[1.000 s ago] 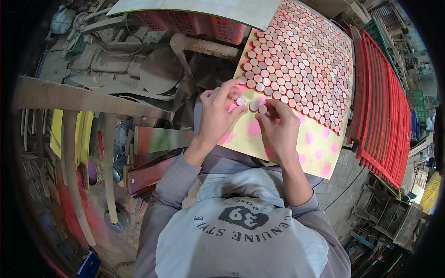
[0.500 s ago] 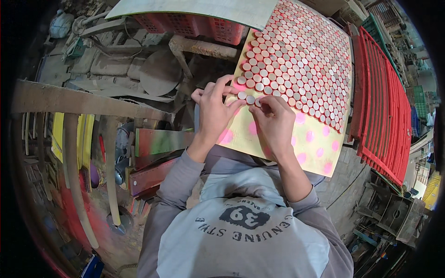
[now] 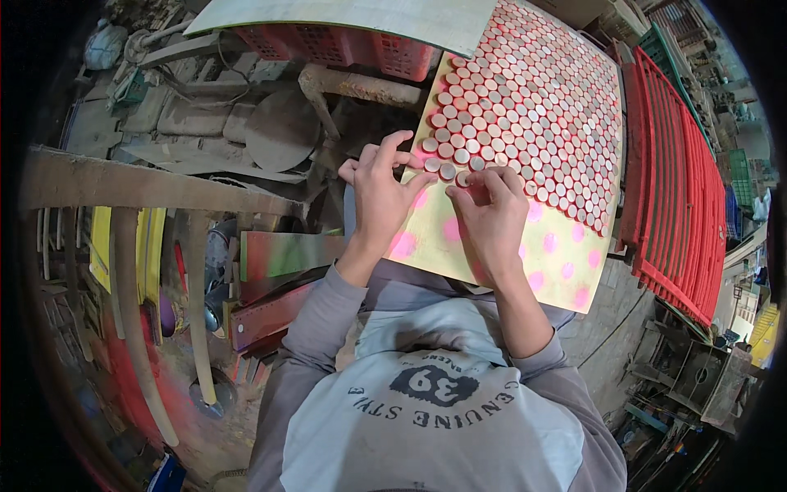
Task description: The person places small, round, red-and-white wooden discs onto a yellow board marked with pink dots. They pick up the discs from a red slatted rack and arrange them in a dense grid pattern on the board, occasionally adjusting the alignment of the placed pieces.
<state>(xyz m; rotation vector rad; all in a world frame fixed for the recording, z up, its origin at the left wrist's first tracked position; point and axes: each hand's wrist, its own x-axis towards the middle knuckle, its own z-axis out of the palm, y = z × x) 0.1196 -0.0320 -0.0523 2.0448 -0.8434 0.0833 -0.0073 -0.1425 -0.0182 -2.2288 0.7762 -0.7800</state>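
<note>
Small round discs with pale faces and red edges stand in tight rows on a yellow board with pink spots. Below the lower left of those rows, a short line of similar discs sits near the board's left edge. My left hand is at that line's left end, thumb and fingers spread around the end disc. At the right end, my right hand has its thumb and fingertips closed at a disc, whose far side still shows.
A pale panel overhangs red plastic crates at the back. Red slatted racks stand close on the board's right. On the left are a dusty wooden beam and metal machine parts.
The short line of discs has shifted slightly away from me, closer to the packed rows. My right hand has moved a little to the right; my left hand has barely moved.
</note>
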